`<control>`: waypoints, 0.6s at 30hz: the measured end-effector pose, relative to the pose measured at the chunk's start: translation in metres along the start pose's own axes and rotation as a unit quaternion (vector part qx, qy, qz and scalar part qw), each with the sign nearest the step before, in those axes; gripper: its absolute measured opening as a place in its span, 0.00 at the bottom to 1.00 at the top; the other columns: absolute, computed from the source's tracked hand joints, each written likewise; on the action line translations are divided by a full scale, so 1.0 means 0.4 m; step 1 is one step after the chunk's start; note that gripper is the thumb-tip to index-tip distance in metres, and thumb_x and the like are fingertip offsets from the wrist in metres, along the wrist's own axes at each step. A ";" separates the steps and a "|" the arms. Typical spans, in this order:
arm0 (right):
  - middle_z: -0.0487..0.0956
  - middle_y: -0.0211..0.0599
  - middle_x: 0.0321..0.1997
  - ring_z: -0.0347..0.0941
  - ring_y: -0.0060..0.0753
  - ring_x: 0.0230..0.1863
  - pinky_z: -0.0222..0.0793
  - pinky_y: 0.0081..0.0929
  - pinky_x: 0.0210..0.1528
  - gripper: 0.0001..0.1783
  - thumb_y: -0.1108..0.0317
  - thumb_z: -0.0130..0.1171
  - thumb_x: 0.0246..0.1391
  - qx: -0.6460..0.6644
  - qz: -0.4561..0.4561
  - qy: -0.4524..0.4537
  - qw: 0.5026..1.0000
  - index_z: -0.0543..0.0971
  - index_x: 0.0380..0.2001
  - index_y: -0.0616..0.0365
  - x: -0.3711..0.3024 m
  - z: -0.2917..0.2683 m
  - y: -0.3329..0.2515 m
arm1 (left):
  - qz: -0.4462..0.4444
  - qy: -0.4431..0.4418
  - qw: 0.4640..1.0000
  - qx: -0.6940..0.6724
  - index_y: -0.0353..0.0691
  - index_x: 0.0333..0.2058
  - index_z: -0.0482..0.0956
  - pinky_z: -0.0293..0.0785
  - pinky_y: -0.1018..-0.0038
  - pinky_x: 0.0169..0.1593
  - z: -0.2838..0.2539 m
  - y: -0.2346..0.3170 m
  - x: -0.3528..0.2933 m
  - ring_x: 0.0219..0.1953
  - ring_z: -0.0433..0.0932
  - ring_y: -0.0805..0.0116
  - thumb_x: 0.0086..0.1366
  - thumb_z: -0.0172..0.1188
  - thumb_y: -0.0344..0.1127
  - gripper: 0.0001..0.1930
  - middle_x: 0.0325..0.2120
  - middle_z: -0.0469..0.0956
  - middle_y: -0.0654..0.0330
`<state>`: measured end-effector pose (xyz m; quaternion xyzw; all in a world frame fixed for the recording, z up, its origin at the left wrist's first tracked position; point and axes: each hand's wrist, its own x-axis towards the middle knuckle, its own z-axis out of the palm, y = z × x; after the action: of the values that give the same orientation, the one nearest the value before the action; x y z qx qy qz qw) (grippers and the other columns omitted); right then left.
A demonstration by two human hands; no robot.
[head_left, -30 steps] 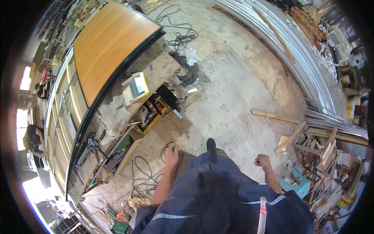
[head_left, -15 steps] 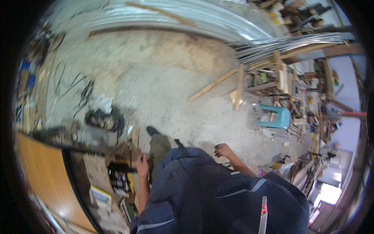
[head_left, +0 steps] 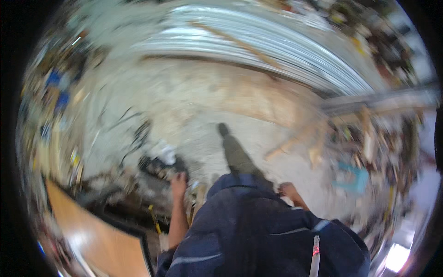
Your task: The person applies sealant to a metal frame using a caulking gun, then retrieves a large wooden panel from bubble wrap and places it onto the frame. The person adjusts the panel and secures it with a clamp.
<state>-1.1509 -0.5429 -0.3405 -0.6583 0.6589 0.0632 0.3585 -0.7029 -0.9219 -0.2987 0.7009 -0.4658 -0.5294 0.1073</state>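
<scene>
My left hand [head_left: 179, 182] hangs beside the dark blue jacket [head_left: 244, 221]. In the view it overlaps a dark bundle [head_left: 159, 168] on the floor. Its fingers look bent but are smeared by motion, so I cannot make out anything in them. On the other side, my right hand [head_left: 288, 190] hangs low at the jacket's edge. Its fingers are blurred and partly hidden, and no object shows in it. A lit cigarette [head_left: 315, 258] sticks up in front of the jacket. One leg in olive trousers [head_left: 239, 154] reaches forward onto the concrete floor [head_left: 194, 134].
Long shiny metal sheets [head_left: 258, 41] lie across the far side, with a wooden strip [head_left: 230, 40] on top. A blue-green stool [head_left: 351, 179] and loose timber [head_left: 290, 145] stand right. A wooden panel [head_left: 92, 221] is at near left; black cable [head_left: 138, 136] lies beyond.
The view has swung, and the floor items now sit further right and lower. One leg has stepped forward. My left hand now overlaps the dark bundle instead of the cluttered box.
</scene>
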 end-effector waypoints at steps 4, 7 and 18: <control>0.81 0.44 0.31 0.78 0.43 0.35 0.74 0.42 0.36 0.10 0.62 0.62 0.49 0.038 -0.018 -0.153 0.987 0.80 0.29 0.58 0.288 -0.211 0.197 | -0.033 0.089 0.995 0.020 0.30 0.37 0.82 0.77 0.61 0.34 -0.068 -0.093 0.144 0.26 0.83 0.58 0.67 0.56 0.45 0.19 0.24 0.82 0.50; 0.80 0.42 0.26 0.77 0.37 0.25 0.74 0.39 0.25 0.07 0.66 0.61 0.52 0.472 0.324 -0.041 0.819 0.80 0.27 0.59 0.621 -0.502 0.268 | -0.126 0.150 0.978 -0.073 0.30 0.33 0.82 0.77 0.64 0.28 -0.102 -0.057 0.106 0.18 0.80 0.61 0.66 0.55 0.44 0.19 0.20 0.81 0.51; 0.76 0.33 0.25 0.75 0.27 0.23 0.73 0.25 0.25 0.07 0.70 0.55 0.57 0.394 0.033 0.127 0.910 0.77 0.37 0.60 1.756 -1.511 -0.373 | -0.198 0.106 0.968 -0.111 0.34 0.28 0.84 0.78 0.59 0.35 -0.133 -0.058 0.436 0.24 0.82 0.51 0.64 0.57 0.47 0.19 0.22 0.82 0.50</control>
<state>-1.1631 -1.4748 -0.2287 -0.4437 0.6920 -0.2738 0.4993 -0.6447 -1.0613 -0.4036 0.8148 -0.2416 -0.5115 0.1264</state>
